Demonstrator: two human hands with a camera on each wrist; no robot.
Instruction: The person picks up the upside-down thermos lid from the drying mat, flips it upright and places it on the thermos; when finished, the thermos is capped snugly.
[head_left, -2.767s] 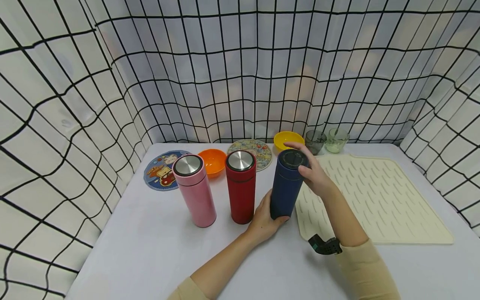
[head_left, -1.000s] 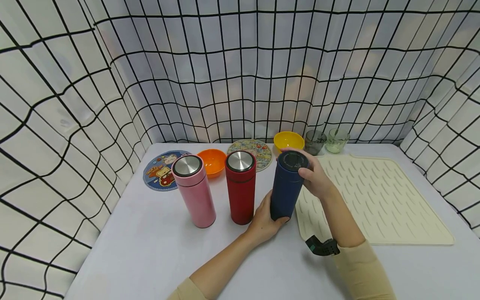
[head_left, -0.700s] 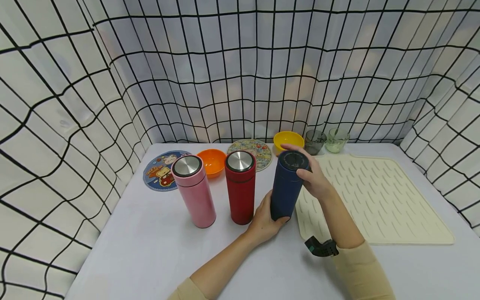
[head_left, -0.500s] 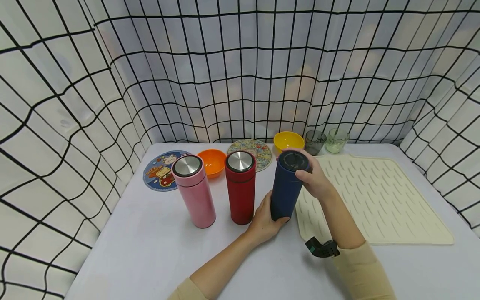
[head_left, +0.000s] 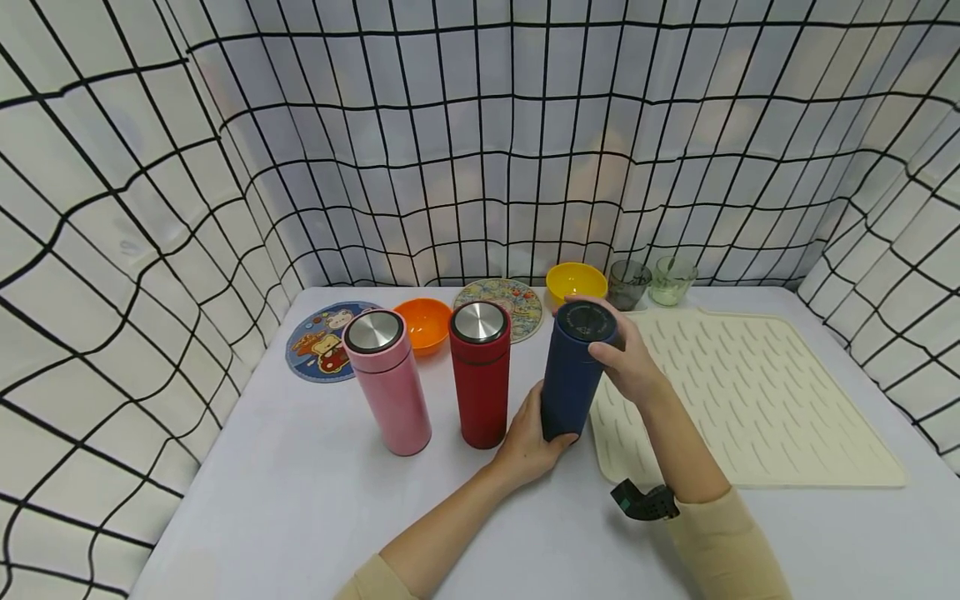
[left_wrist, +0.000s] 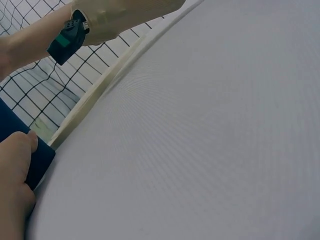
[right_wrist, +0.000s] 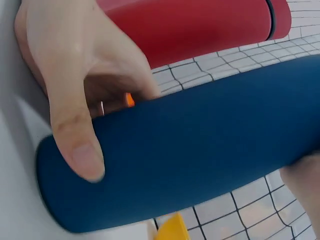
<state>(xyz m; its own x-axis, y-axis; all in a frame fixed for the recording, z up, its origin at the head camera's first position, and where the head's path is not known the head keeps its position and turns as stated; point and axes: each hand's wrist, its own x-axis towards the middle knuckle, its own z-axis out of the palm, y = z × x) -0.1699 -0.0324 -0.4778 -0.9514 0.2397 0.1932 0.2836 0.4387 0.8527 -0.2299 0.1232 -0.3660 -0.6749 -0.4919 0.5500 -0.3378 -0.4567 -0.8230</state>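
Note:
A dark blue thermos point(head_left: 570, 383) with a black-topped lid point(head_left: 587, 322) stands upright on the white table in the head view. Low on its body, my left hand point(head_left: 527, 446) grips it, thumb across the front; the right wrist view shows that thumb point(right_wrist: 80, 145) over the blue wall. My right hand point(head_left: 630, 350) holds the lid end from the right, thumb at the near side and fingers partly hidden behind. Left of it stand a red thermos point(head_left: 482, 383), close to my left hand, and a pink thermos point(head_left: 393, 392), both with shiny steel lid tops.
Behind the thermoses are an orange bowl point(head_left: 424, 325), a yellow bowl point(head_left: 576, 282), a dark glass point(head_left: 628, 285) and a greenish glass point(head_left: 672, 282). Round patterned mats point(head_left: 322, 342) lie at the back. A cream ribbed mat point(head_left: 757, 400) covers the right. Black netting point(head_left: 480, 167) encloses the table.
My left hand and the thermoses stay in place. My right hand's fingers have closed in around the lid, lifted off and come back, and its thumb has shifted slightly left along it.

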